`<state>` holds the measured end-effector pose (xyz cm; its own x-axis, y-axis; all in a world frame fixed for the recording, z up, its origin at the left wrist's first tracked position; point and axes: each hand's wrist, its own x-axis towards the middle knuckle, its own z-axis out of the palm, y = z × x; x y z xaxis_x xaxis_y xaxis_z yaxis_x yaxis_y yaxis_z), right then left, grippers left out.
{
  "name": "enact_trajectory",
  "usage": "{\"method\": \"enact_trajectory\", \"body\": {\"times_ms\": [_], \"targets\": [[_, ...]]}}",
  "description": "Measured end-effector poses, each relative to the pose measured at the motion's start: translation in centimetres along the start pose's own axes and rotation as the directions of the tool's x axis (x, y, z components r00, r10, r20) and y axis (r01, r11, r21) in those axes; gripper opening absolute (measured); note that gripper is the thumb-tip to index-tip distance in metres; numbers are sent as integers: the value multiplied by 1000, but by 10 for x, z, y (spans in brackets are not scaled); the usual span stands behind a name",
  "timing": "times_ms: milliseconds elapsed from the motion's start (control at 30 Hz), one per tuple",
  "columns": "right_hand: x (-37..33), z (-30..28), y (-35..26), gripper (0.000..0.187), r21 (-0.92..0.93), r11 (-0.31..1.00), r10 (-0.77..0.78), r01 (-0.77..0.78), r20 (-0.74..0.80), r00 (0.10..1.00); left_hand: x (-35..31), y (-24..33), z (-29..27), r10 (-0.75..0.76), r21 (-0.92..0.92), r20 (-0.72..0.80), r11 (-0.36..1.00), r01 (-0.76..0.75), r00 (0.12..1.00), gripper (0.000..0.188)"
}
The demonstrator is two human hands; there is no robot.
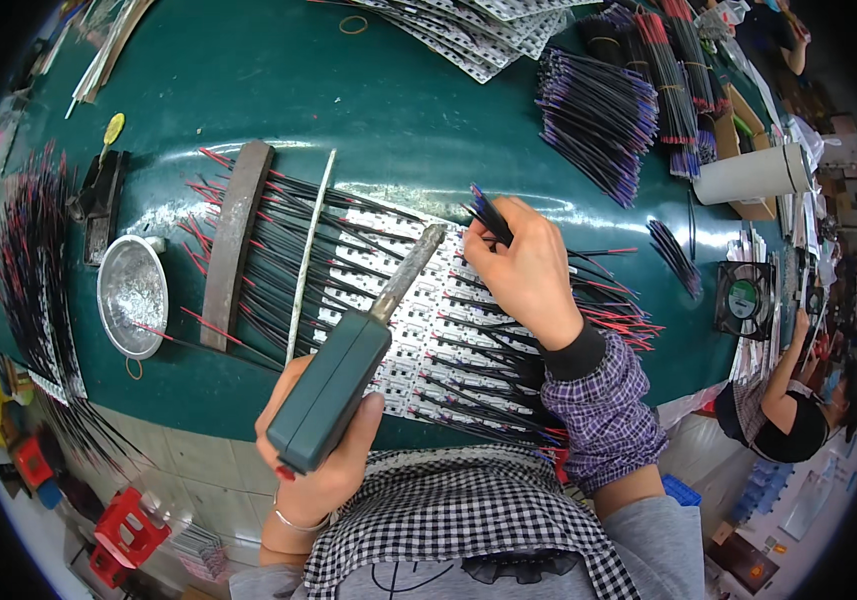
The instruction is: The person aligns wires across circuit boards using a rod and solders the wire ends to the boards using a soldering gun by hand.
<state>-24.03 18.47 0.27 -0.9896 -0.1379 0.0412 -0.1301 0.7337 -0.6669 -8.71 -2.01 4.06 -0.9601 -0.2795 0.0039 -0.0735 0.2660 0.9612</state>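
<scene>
My left hand (333, 475) is wrapped round the dark green handle of a soldering iron (326, 392). Its worn metal tip reaches over the upper edge of a white circuit board panel (403, 345). Close to that tip, my right hand (528, 262) pinches a small bundle of black wires (485, 213) with bluish-purple ends. Rows of black wires with red ends (283, 250) run off the panel's left side, under a flat metal bar (235, 245) and a thin pale stick (311, 260). More attached wires (483, 350) spread to the right beneath my right forearm.
A round metal bowl (133, 295) stands left of the bar. Wired boards (33, 270) lie at the far left. Wire piles (598, 125), a white cup (753, 175) and a black fan (745, 300) occupy the right side. Another person (798, 390) sits farther right.
</scene>
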Motion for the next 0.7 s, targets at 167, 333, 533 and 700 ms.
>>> {"method": "enact_trajectory", "body": {"times_ms": [167,333,533,700], "targets": [[-1,0,-3,11,-12,1000,19,-19,3,1000,10,-7,11,48,33,60,998,-50,997,25],[-1,0,-5,11,-20,999,30,-29,19,999,18,-7,18,73,29,73,997,-75,995,21],[-1,0,-5,11,-53,998,16,-15,16,1000,20,-8,20,11,-27,73,1000,-9,997,21],[-2,1,-5,11,-51,999,1,0,5,1000,21,-12,22,5,-42,69,999,-2,998,22]]}}
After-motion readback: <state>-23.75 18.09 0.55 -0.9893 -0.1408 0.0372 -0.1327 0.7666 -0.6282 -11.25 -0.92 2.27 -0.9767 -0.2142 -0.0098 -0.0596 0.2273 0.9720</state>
